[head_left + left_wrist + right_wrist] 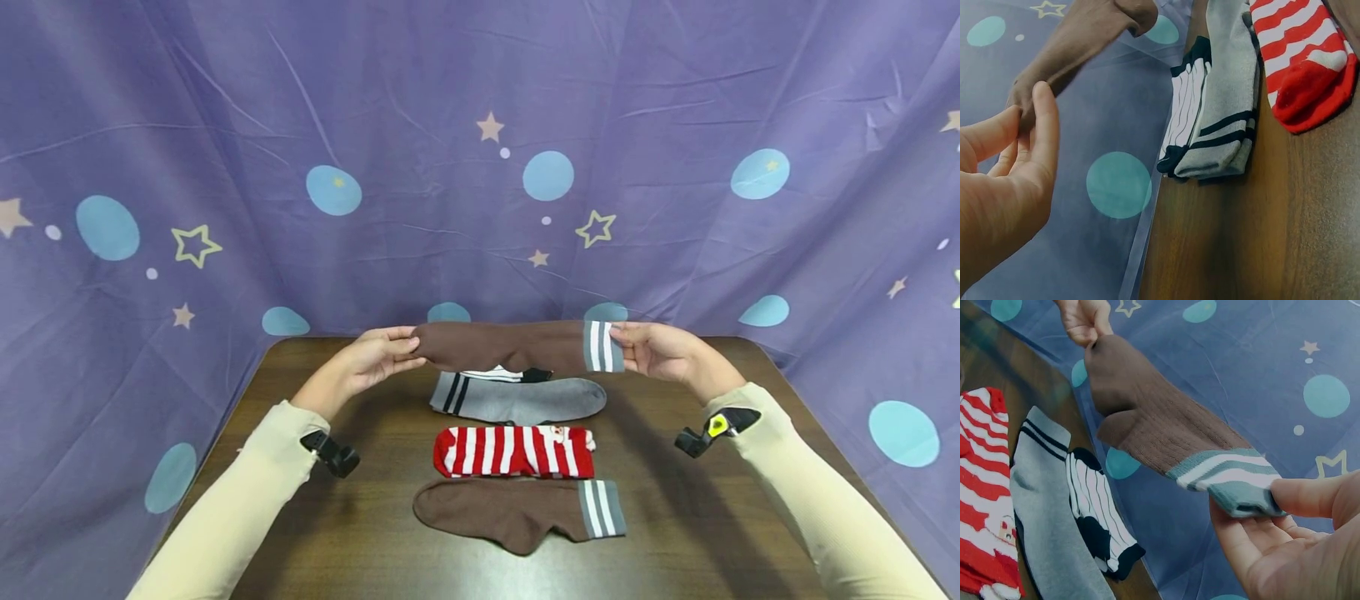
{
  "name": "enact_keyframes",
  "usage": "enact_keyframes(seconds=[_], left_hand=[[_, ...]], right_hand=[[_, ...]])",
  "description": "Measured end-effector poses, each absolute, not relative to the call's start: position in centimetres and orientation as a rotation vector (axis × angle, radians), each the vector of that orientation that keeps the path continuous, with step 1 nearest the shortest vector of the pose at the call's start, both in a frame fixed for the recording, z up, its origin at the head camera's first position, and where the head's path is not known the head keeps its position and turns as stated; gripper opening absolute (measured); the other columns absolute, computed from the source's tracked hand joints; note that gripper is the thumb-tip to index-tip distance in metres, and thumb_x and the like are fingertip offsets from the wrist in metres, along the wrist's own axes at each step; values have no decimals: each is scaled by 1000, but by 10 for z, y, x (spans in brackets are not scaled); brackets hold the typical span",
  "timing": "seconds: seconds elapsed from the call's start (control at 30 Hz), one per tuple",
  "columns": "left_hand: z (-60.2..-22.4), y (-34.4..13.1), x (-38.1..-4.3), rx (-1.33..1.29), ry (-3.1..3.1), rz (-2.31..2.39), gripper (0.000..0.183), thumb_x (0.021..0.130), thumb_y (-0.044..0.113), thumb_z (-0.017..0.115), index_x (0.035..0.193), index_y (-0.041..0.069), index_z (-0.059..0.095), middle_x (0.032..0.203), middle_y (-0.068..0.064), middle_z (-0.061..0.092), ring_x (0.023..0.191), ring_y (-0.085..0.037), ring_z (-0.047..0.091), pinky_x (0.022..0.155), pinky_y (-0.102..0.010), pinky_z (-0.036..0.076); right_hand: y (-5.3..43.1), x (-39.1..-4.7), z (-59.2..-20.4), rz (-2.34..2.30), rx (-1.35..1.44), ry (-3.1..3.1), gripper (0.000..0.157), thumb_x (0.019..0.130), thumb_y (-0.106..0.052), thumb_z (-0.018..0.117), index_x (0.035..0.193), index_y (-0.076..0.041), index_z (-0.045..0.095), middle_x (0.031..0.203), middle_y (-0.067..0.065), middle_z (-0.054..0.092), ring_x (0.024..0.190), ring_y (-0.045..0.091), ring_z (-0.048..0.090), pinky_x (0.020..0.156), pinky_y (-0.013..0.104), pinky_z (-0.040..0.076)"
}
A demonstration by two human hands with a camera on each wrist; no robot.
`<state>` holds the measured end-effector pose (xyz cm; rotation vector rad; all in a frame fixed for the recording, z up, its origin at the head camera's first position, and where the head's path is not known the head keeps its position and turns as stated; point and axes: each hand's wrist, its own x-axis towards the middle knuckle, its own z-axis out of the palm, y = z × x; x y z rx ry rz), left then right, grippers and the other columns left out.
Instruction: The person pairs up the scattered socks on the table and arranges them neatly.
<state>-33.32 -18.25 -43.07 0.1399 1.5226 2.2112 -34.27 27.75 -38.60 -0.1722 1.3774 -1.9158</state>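
A brown sock (498, 345) with a grey-and-white striped cuff is stretched level between both hands, raised over the far part of the table. My left hand (377, 357) pinches its toe between thumb and fingers. At the other end, the cuff is gripped by my right hand (660, 348), thumb on top in the right wrist view. Below lie a white-and-black striped sock (1099, 509), partly hidden in the head view, and a grey sock (528, 401) with black bands. Nearer are red-and-white striped socks (517, 452) and another brown sock (502, 508) with the same cuff.
The socks lie in rows across the middle of a dark wooden table (360, 517). A purple curtain (420, 250) with stars and blue dots hangs behind the table's far edge and along both sides. Each wrist wears a black camera strap.
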Motion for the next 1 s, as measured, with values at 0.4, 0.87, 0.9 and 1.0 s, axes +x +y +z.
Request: enact_keyframes(seconds=[0.4, 0.87, 0.9, 1.0], left_hand=[[-431, -191, -325, 147, 1617, 2112, 23, 103, -7, 43, 106, 8, 59, 92, 1, 71, 89, -11, 72, 87, -27, 60], [-438, -196, -321, 335, 1563, 1996, 37, 104, -9, 37, 106, 13, 66, 97, -1, 74, 93, -13, 73, 92, -32, 60], [-439, -197, -320, 345, 1566, 1974, 36, 104, -9, 38, 107, 13, 66, 97, 0, 74, 92, -13, 73, 92, -33, 60], [-441, -199, -318, 340, 1578, 1928, 34, 103, -9, 40, 107, 13, 65, 95, 1, 73, 90, -12, 73, 91, -33, 60]], right_hand=[[280, -343, -387, -1891, -237, 1352, 39, 111, -4, 28, 116, -12, 66, 104, 0, 74, 97, 11, 72, 89, 25, 58], [288, -337, -405, -1766, -276, 1381, 35, 108, 1, 34, 113, -11, 66, 103, -1, 73, 97, 10, 71, 88, 24, 58], [289, -336, -406, -1748, -291, 1375, 35, 108, 1, 33, 113, -11, 66, 103, -1, 73, 97, 10, 71, 88, 24, 58], [291, -335, -410, -1713, -325, 1360, 38, 108, 2, 32, 115, -10, 67, 104, -1, 73, 96, 10, 71, 87, 24, 58]])
